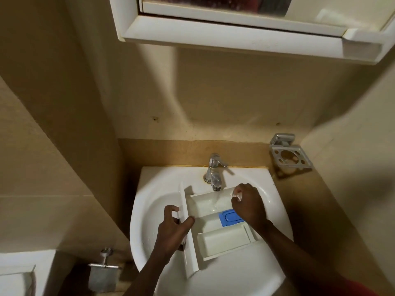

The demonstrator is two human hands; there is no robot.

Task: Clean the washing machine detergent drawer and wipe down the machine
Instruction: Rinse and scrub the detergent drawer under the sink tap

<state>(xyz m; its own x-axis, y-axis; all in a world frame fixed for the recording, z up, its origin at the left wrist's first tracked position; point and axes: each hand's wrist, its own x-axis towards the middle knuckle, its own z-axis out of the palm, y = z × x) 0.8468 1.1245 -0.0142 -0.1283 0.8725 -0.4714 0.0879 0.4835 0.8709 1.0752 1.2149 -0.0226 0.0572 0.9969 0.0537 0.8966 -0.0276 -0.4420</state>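
A white detergent drawer [222,238] lies in the white sink [154,201], its front panel to the left. A blue insert [229,217] sits in its middle compartment. Water runs from the chrome tap [214,171] into the far compartment. My left hand [173,229] grips the drawer's front panel, thumb on the inner side. My right hand [249,205] is over the drawer's far right end, fingers curled round a small whitish thing [236,195] that I cannot identify.
A chrome toothbrush holder [288,154] hangs on the wall to the right of the sink. A white mirror cabinet [245,24] hangs overhead. A toilet-paper holder [103,270] is low on the left wall, beside a white fixture [17,274].
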